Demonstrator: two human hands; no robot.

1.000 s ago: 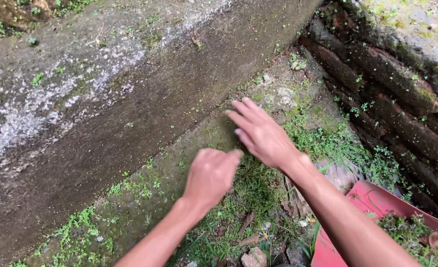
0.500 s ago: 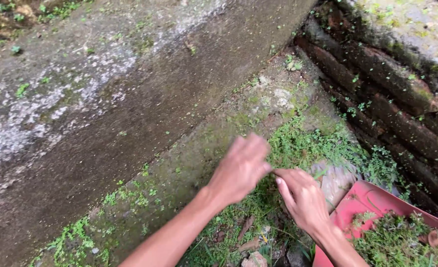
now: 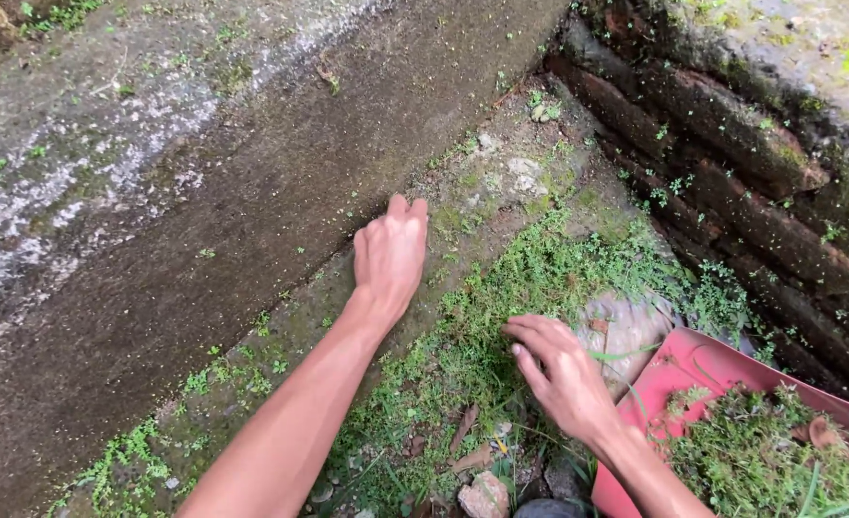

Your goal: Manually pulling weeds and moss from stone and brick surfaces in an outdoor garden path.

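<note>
Two bare hands, one red dustpan, one grey stone.
One left hand at centre frame, one right hand lower right, one dustpan at the bottom-right corner, one stone beside it.

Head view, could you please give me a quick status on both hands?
Left hand flat on mossy ledge, empty. Right hand pinching at weeds. Red pan beside it, holding pulled greenery.

The red plastic dustpan is cut off by the bottom and right edges; pulled green weeds hide its inside.
</note>
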